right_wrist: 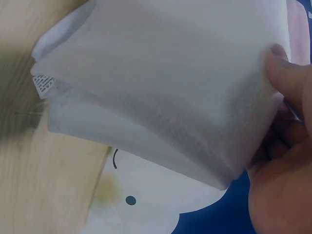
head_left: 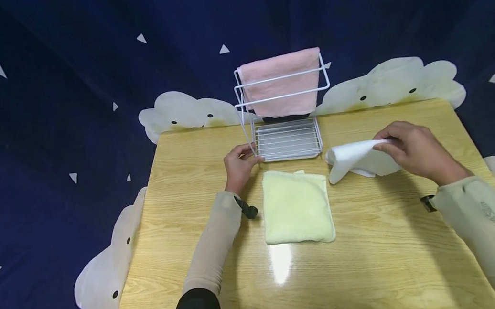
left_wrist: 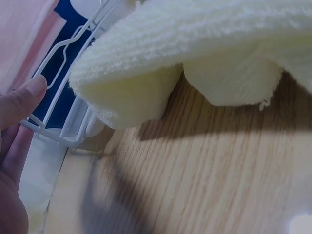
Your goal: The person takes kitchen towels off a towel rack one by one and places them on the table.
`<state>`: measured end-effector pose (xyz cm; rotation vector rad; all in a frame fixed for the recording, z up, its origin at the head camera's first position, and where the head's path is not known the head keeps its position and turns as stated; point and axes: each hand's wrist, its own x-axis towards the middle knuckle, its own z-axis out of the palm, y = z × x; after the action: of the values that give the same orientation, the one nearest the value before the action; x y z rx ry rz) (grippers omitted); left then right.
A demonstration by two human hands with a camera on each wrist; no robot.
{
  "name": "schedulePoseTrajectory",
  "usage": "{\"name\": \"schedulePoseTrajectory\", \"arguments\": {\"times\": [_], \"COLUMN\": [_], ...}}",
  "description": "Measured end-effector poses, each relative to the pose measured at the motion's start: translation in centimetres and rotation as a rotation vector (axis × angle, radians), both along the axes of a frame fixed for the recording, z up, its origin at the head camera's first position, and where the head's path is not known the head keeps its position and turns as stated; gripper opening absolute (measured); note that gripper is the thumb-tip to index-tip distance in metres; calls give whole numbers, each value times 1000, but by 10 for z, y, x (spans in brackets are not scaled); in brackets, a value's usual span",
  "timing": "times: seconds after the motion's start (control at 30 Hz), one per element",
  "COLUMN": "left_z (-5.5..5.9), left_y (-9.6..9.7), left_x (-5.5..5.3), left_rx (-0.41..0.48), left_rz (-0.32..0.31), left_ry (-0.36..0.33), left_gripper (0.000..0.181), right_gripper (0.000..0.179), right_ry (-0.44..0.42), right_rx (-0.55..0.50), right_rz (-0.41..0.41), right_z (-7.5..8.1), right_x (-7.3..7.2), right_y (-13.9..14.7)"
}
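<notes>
A white wire rack (head_left: 288,157) with a tray base stands at the back of the table, and a pink towel (head_left: 278,67) is draped over its upper bars. My left hand (head_left: 238,168) grips the rack's lower left corner, thumb and fingers around the wire. To the right of the rack, my right hand (head_left: 417,150) pinches a white towel (head_left: 355,157) by its edge, and the cloth hangs folded with a small printed label (right_wrist: 44,85) showing. A folded pale yellow towel (head_left: 296,208) lies flat in front of the rack.
The wooden table (head_left: 185,254) has rounded corners. Behind it hangs a dark blue curtain (head_left: 187,29) with white triangles and cloud shapes (head_left: 389,84) along the table's edges. A bright glare spot lies on the tabletop near the front.
</notes>
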<state>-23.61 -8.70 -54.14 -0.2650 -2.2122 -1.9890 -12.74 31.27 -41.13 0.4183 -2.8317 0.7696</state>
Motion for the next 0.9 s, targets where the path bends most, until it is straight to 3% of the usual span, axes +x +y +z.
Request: {"name": "schedulePoseTrajectory", "arguments": {"times": [0.6,0.9], "left_z": [3,0], "left_y": [2,1], "left_x": [0,0], "left_rx": [37,37], "left_rz": [-10,-4], "left_ry": [0,-6], "left_gripper": [44,45], "right_gripper": [31,38], "right_ry": [116,119], "right_rx": [-9,-43], "right_rz": [34,53], "right_z": [-33,-51], "right_x": [50,75], "right_y": [-2,-5]}}
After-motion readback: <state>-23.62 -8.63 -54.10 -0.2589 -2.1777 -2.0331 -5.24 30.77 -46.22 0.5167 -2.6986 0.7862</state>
